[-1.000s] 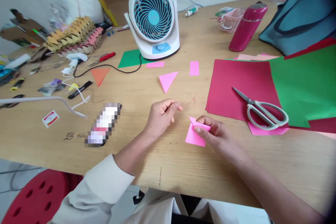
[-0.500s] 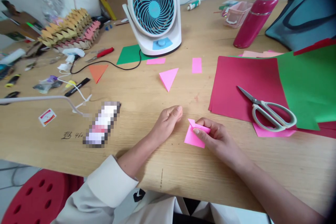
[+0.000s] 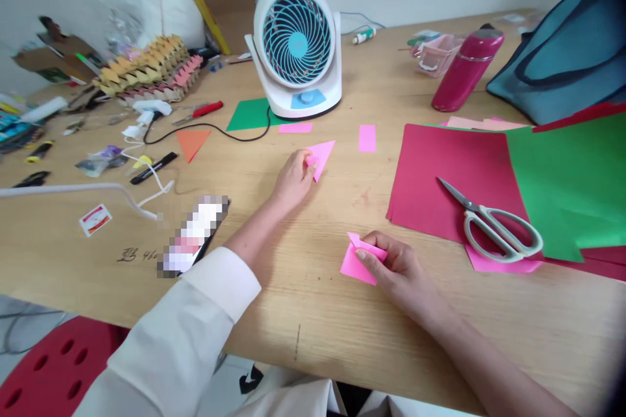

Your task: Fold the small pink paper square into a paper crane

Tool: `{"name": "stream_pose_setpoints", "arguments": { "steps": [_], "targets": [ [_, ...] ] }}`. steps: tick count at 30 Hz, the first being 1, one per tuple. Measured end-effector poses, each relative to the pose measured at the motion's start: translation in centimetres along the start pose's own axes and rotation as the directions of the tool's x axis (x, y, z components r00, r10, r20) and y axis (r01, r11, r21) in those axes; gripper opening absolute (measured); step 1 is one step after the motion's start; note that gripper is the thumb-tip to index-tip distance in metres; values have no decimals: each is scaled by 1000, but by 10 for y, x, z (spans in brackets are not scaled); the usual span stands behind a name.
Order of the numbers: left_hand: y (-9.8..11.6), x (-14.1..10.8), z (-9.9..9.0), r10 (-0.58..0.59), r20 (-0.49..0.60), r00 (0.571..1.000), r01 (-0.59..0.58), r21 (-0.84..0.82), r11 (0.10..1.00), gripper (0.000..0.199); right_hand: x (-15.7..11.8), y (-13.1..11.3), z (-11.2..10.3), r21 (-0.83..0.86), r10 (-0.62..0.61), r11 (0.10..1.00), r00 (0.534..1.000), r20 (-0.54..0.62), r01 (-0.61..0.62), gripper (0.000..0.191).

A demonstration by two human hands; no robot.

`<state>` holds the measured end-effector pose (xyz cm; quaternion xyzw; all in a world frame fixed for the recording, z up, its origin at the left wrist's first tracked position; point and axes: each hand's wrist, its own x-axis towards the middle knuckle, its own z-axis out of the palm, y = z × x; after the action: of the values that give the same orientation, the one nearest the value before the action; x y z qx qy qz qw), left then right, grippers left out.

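My left hand [image 3: 295, 177] is closed on the left corner of a pink paper triangle [image 3: 321, 156], at the middle of the wooden table. Nearer to me, my right hand [image 3: 397, 266] pinches a folded pink paper [image 3: 359, 265] between thumb and fingers; a small pointed flap sticks up at its top left. Two small pink paper rectangles lie beyond the hands, one [image 3: 296, 128] by the green sheet and the other [image 3: 367, 138] farther right.
Scissors [image 3: 503, 229] lie on red paper [image 3: 452, 176] at the right, beside green sheets [image 3: 577, 189]. A fan [image 3: 298, 45] stands at the back, with a magenta bottle [image 3: 467, 70] to its right. A phone [image 3: 194, 234] and an orange triangle [image 3: 193, 143] lie at the left.
My left hand has moved forward and left and taken hold of the pink triangle. My right hand still holds the folded pink paper. The view has tilted up slightly.
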<state>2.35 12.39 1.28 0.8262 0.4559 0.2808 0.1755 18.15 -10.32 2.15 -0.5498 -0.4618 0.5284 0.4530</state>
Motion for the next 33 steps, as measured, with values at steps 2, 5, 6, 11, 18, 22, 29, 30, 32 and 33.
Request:
{"name": "stream_pose_setpoints", "arguments": {
  "steps": [2,5,6,11,18,22,29,30,32,33],
  "targets": [
    [-2,13,10,15,84,996,-29,168,985,40,0,-1,-1,-2,-7,1000,1000,-13,7,33],
    [9,12,26,84,159,984,-113,187,976,38,-1,-6,-1,9,-14,1000,999,-30,15,35],
    [16,7,31,126,193,973,-160,176,971,37,-1,-8,-1,17,-16,1000,999,-34,17,37],
    [63,-18,49,381,340,860,-442,119,889,38,-5,-18,1,40,-35,999,999,-32,36,42],
    [91,-25,48,471,299,830,-442,-163,882,35,-8,-24,-3,43,-117,992,992,-51,119,37],
    [77,-41,25,311,176,934,-259,-266,929,24,-6,-20,-4,79,-75,994,996,-46,78,40],
    [60,-76,2,-57,182,982,144,-513,846,48,3,-12,-1,135,17,991,998,-61,-9,45],
    [61,-80,1,-57,202,978,162,-556,815,52,4,-12,-1,138,19,990,997,-69,-9,46],
    [65,-85,0,-41,250,967,186,-591,785,55,5,-13,0,142,10,990,997,-79,1,46],
    [68,-87,-1,-34,271,962,195,-592,782,54,7,-13,0,150,8,989,997,-74,3,45]
  ]
}}
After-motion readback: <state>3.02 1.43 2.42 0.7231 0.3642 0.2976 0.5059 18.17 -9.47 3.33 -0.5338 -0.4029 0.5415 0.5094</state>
